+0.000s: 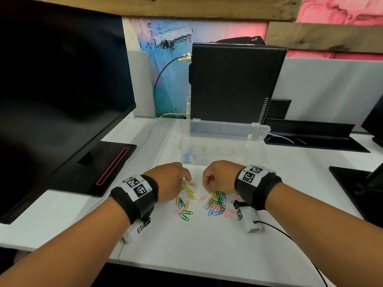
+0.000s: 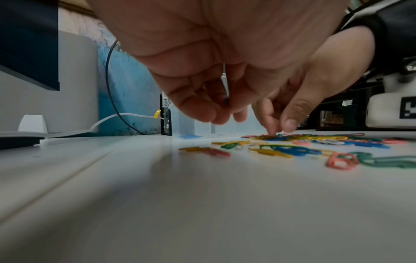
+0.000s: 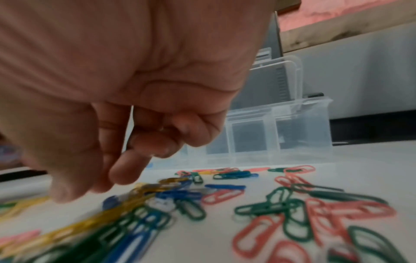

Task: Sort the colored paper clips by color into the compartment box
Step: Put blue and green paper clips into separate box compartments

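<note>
Coloured paper clips lie in two loose heaps on the white desk: a smaller left heap (image 1: 185, 201) and a denser right heap (image 1: 217, 203) (image 3: 258, 201). Behind them stands the clear compartment box (image 1: 248, 150) (image 3: 279, 131) with its lid (image 1: 223, 129) up. Blue clips (image 1: 188, 157) fill its front left compartment. My left hand (image 1: 184, 179) (image 2: 216, 113) hovers over the left heap with curled fingers, and a thin white clip (image 2: 225, 80) shows inside them. My right hand (image 1: 207, 186) (image 3: 94, 185) has thumb and forefinger down at the right heap's far edge. Whether they pinch a clip is blurred.
A large monitor (image 1: 62, 79) and its base (image 1: 103, 168) take up the left side. A black computer tower (image 1: 234, 83) stands right behind the box. A black cable tray (image 1: 310, 135) and another monitor stand (image 1: 356, 183) sit at the right. A thin cable (image 1: 290, 239) trails from my right wrist.
</note>
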`<state>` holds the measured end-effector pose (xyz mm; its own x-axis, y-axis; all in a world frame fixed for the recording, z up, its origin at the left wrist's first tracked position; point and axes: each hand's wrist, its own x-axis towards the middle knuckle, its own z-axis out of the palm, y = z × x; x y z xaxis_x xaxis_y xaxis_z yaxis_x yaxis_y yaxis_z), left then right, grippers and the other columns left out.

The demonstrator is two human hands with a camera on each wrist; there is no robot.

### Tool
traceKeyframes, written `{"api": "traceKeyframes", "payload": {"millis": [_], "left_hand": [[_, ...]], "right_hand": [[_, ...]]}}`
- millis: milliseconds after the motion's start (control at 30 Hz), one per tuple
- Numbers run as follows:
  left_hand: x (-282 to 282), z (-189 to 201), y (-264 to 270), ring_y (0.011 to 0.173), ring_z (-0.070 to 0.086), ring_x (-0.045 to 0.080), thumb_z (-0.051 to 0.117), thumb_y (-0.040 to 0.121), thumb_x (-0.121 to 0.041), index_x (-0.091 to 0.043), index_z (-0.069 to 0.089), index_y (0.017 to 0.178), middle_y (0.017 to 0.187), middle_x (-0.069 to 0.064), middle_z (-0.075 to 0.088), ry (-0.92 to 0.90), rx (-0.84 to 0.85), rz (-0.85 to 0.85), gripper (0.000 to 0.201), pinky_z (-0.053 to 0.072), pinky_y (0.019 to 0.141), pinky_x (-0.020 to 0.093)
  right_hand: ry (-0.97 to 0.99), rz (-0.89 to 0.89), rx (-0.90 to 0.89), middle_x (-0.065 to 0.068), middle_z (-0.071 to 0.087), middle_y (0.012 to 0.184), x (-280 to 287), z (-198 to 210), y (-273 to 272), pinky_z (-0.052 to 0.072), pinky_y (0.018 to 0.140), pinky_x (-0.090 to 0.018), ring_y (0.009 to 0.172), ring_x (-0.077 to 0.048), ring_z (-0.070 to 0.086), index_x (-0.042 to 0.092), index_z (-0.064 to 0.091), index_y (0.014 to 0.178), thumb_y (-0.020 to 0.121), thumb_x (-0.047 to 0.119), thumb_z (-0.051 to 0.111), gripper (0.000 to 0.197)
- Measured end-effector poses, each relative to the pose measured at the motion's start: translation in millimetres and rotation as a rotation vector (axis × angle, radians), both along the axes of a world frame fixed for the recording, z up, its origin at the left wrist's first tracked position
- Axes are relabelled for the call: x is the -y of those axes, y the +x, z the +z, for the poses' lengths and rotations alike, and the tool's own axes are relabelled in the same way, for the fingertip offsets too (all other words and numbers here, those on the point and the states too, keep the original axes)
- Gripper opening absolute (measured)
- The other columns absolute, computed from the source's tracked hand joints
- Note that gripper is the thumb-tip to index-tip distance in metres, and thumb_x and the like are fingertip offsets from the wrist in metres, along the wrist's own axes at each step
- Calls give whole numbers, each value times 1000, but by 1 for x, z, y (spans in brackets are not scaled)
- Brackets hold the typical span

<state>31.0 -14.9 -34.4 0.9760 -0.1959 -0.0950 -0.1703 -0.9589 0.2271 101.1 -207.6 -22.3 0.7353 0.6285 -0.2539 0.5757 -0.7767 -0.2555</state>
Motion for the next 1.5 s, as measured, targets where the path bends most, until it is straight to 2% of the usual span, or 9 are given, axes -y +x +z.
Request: {"api": "traceKeyframes", "payload": {"millis": [133,300,500,633,767,1000,1100,1367,1500], "left_hand": [[2,9,-5,95,58,16,44,94,-21,-27,63,99,111,-4,61,-35,18,37,20,47,83,26],[1,7,-19,87,57,15,43,94,-21,-31,53,106,99,-7,62,22,-32,20,19,45,75,26],[-9,3,-34,89,57,10,45,96,-39,-34,67,100,96,-12,53,28,-84,-55,22,47,85,28],[-9,1,-36,100,55,8,48,95,-40,-48,66,111,103,-15,52,55,-96,-75,25,44,90,23],[-9,1,-35,105,54,9,52,94,-38,-51,63,118,106,-14,51,44,-95,-68,30,42,92,22],[-8,2,-34,85,47,7,57,92,-42,-44,67,112,84,-14,40,67,-22,-102,23,35,74,19],[-5,3,-36,87,49,6,58,92,-46,-41,68,112,88,-14,43,75,-23,-124,23,37,75,20],[-3,-2,-36,82,52,8,60,89,-38,-30,63,93,95,-14,53,92,-24,-137,9,40,72,23],[-8,-1,-35,80,54,8,60,86,-35,-30,56,88,93,-14,53,1,0,-92,7,43,71,23]], "right_hand": [[-137,-3,125,1,68,95,-15,-3,-4,56,77,-32,87,-20,65,18,69,95,83,31,70,18],[-184,-10,85,-3,68,96,-19,-6,-8,58,81,-36,87,-23,66,15,66,98,84,27,66,19],[88,-10,15,10,53,75,2,1,-15,41,60,-24,73,-16,53,26,52,71,80,22,64,15],[216,-21,-107,9,59,79,25,5,-21,49,67,-25,74,-14,61,30,62,93,88,13,53,19],[51,83,-114,4,62,99,39,2,-31,48,91,-37,96,-21,57,28,59,82,91,12,42,25],[-6,233,14,14,55,103,37,-7,-50,48,87,-31,95,-12,56,39,66,107,88,24,54,27],[-77,285,68,13,46,95,28,-7,-50,38,74,-26,87,-10,45,41,66,115,90,27,58,30],[-69,230,-3,14,61,85,25,-13,-47,42,66,-22,75,-6,53,29,61,78,85,22,60,10],[150,111,-185,16,60,69,31,-6,-43,48,62,-18,60,1,55,31,63,76,88,23,63,14]]}}
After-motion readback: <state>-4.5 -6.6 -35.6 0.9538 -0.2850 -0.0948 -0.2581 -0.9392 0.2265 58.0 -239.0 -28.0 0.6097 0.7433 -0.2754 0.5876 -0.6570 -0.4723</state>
